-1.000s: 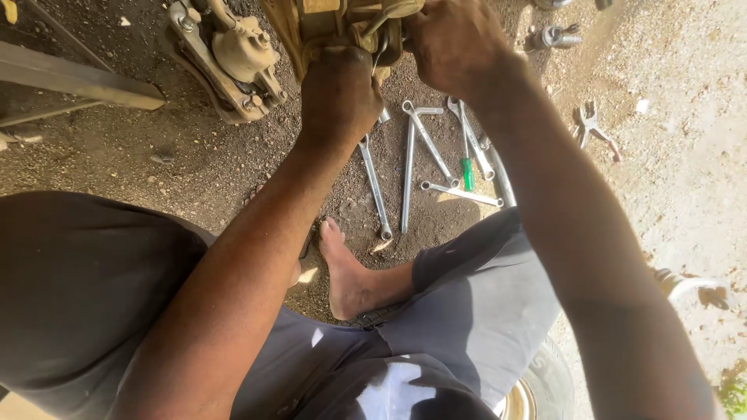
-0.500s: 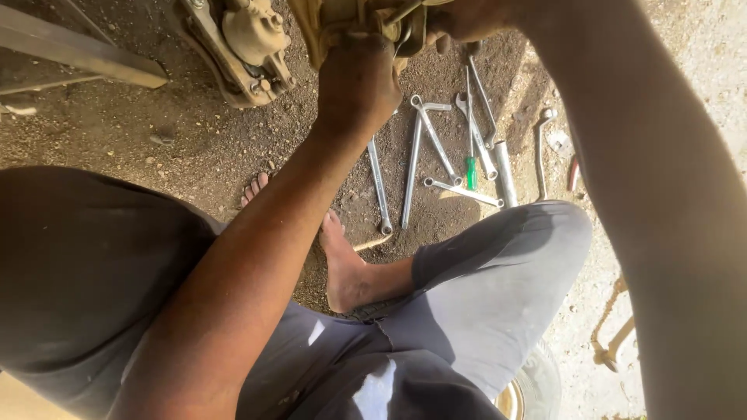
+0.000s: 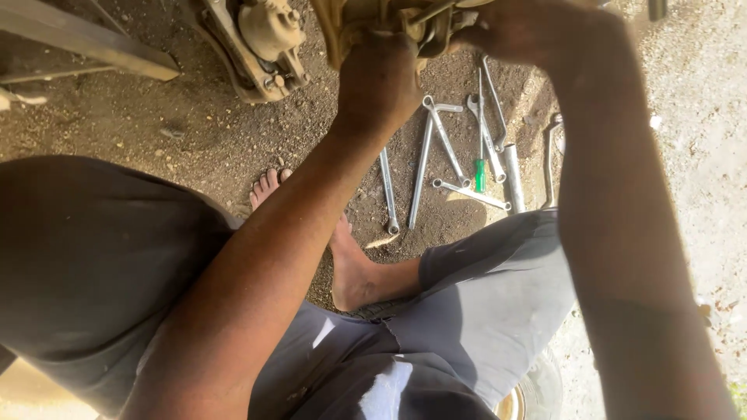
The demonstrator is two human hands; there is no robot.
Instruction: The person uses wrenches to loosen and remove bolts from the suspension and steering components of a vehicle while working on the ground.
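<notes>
Seated on bare dirt, a person works w/ both hands on a rusty metal car part (image 3: 366,19) at top of view. Left hand (image 3: 379,78) is curled tight round its lower edge; right hand (image 3: 517,31) is pressed vs. its right side, finger position can't be told. Wrenches (image 3: 443,159) lie on the ground just below, near a bare foot (image 3: 350,268).

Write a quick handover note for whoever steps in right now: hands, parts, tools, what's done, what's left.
Left hand grips the underside of the tan metal car part at the top edge. Right hand holds its right side, fingers on a metal rod. A second brake part hangs to the left. Wrenches and a green-handled screwdriver lie on the dirt ground, untouched. Progress cannot be told; the part is in hand, not set down.
</notes>
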